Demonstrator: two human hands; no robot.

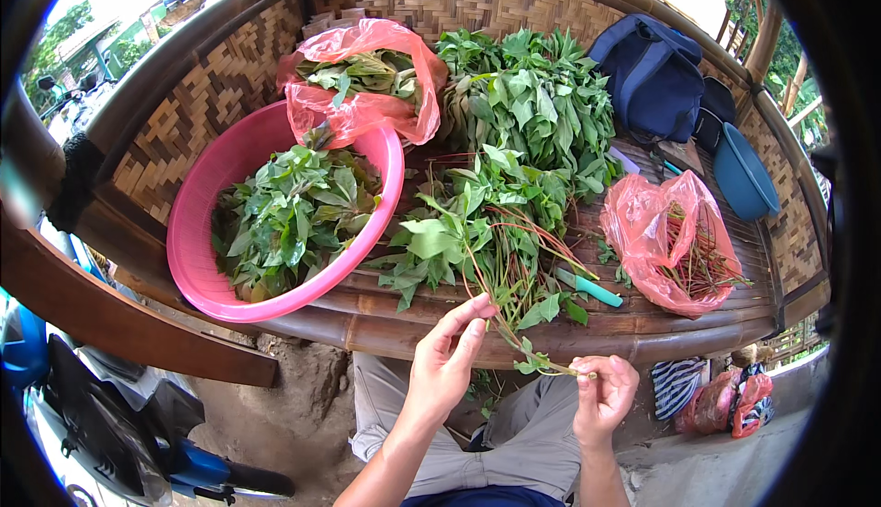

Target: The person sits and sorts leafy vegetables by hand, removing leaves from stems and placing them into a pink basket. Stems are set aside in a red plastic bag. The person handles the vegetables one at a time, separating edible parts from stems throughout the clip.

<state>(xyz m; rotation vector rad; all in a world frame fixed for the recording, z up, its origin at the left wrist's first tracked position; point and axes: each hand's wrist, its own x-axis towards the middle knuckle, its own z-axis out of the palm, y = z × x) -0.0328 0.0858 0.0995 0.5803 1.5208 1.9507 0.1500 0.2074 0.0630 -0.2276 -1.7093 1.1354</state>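
My right hand (606, 393) pinches the cut lower end of a leafy green stalk (508, 333), which looks like cassava. The stalk slants up and left over the bench's front edge. My left hand (447, 352) has thumb and fingertips closed around a thin reddish leaf stem beside it. Just beyond lies a loose pile of leafy stalks (509, 197) with red stems. A turquoise-handled knife (588, 287) lies at the pile's right, its blade partly under leaves. To the left, a pink plastic basket (182, 245) holds plucked leaves (289, 211).
Bundled greens (537, 101) stand behind the pile on the bamboo bench (427, 324). A red plastic bag (365, 32) holds leaves; another bag (633, 218) holds bare stems. A navy backpack (647, 80) and blue basin (747, 173) are at right. A motorcycle (117, 431) stands at lower left.
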